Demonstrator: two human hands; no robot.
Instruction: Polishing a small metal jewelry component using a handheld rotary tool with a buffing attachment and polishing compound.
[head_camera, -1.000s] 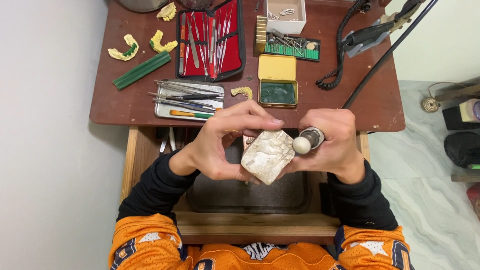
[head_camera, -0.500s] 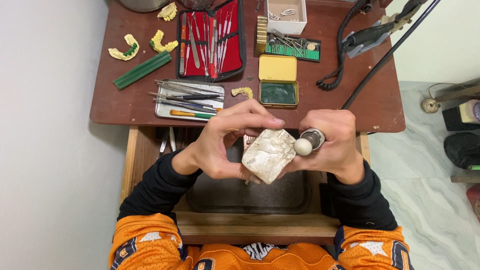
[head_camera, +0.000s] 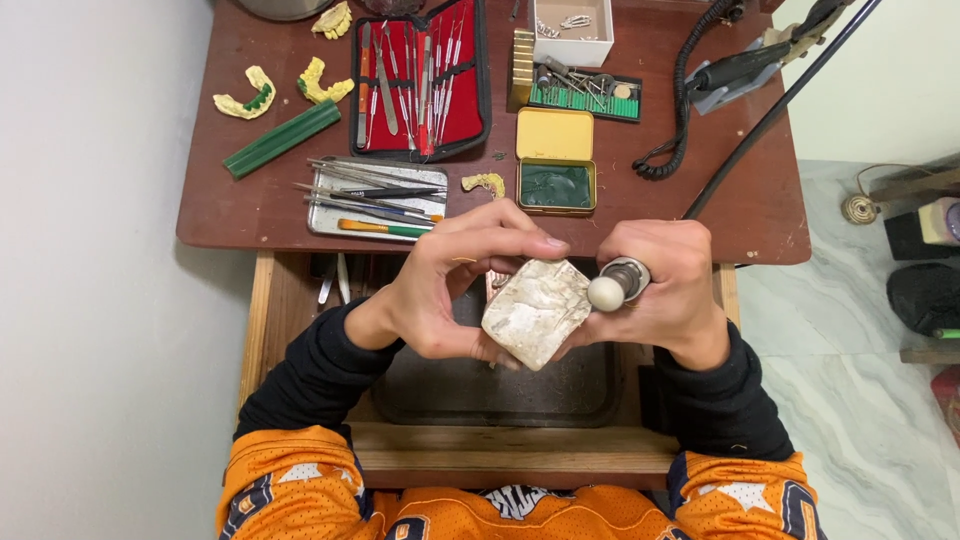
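Note:
My left hand (head_camera: 455, 280) grips a pale, rough plaster block (head_camera: 536, 311) from the left, thumb over its top edge and fingers under it. My right hand (head_camera: 668, 285) is closed around a metal handpiece (head_camera: 625, 279) whose rounded white tip (head_camera: 604, 293) rests against the block's right side; its fingers also steady the block. Both hands hover over a dark tray (head_camera: 500, 392) set in an open wooden drawer (head_camera: 290, 310).
On the brown desk (head_camera: 750, 215) lie a red case of instruments (head_camera: 420, 75), a metal tray of tools (head_camera: 375, 195), a green stick (head_camera: 282, 138), yellow dental casts (head_camera: 245, 95), an open yellow tin (head_camera: 556, 160), a bur rack (head_camera: 585, 92), a white box (head_camera: 572, 25) and a coiled cord (head_camera: 690, 100).
The block and both hands have stayed nearly still; only slight shifts of the fingers on the block show.

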